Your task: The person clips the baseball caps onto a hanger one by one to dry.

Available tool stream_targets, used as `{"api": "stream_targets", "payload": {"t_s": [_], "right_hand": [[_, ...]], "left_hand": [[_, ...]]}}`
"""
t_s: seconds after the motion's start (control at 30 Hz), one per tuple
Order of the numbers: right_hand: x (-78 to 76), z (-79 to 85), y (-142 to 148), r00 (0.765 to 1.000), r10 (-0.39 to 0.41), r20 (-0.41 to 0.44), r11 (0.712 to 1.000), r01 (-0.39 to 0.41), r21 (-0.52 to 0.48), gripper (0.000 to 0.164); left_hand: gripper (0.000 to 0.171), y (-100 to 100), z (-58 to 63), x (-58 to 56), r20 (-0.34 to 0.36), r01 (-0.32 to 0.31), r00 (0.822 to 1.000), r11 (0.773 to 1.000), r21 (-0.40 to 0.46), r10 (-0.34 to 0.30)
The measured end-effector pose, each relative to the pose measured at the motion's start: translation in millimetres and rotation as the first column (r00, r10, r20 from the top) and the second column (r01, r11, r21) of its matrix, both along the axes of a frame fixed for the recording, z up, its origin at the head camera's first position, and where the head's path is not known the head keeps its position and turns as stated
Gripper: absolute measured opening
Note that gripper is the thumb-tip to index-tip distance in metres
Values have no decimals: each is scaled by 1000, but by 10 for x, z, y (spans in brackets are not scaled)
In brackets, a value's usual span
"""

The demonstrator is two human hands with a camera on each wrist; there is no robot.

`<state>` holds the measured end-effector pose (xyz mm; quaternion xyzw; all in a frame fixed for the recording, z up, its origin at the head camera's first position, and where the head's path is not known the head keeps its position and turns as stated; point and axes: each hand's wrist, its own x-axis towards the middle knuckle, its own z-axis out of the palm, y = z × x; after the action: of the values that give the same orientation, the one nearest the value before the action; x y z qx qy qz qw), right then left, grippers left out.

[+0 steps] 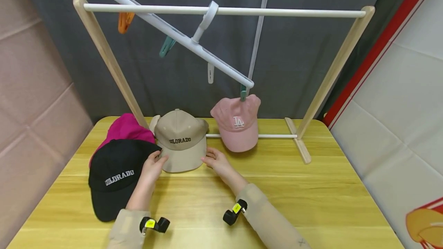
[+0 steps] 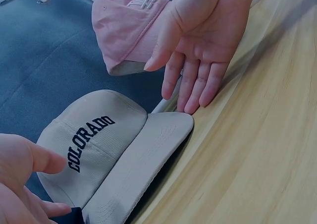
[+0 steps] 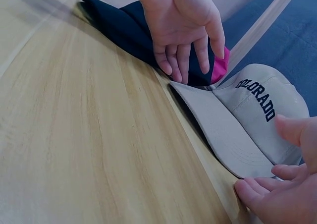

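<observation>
A beige cap (image 1: 180,131) with dark COLORADO lettering sits on the table, its brim pointing toward me. My left hand (image 1: 152,168) is at the left edge of the brim, fingers loosely extended, overlapping the black cap (image 1: 114,180) in the head view. On the other side, my right hand (image 1: 218,162) reaches to the brim's right edge with thumb and fingers apart. The right wrist view shows the right fingers (image 3: 257,189) low beside the brim, the thumb near the crown. In the left wrist view the left thumb (image 2: 47,159) overlaps the crown near the lettering.
A white hanger (image 1: 194,45) hangs tilted from the rack's white bar (image 1: 277,12). From its low end, a green clip (image 1: 243,93) holds a pink LA cap (image 1: 238,122). Orange, green and white clips hang along it. A magenta cap (image 1: 128,128) lies behind the black one.
</observation>
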<state>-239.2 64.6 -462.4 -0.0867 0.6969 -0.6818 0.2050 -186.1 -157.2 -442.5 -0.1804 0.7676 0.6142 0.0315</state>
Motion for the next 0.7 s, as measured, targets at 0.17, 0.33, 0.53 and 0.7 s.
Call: {"api": "stream_targets", "payload": {"t_s": [0.17, 0.33, 0.53, 0.7], "right_hand": [[4, 15, 3, 1000, -6, 0, 1000, 6, 24, 58], [8, 34, -1, 1000, -28, 9, 998, 27, 50, 57], [57, 169, -10, 997, -73, 2, 995, 72, 63, 56], [55, 216, -36, 989, -142, -30, 983, 145, 114, 51]], "left_hand": [[62, -9, -10, 2, 25, 18, 1000, 1000, -16, -17], [60, -8, -30, 15, 17, 10, 1000, 1000, -24, -10], [57, 3, -24, 36, 0, -23, 1000, 999, -22, 23], [57, -2, -48, 37, -10, -38, 999, 999, 8, 38]]}}
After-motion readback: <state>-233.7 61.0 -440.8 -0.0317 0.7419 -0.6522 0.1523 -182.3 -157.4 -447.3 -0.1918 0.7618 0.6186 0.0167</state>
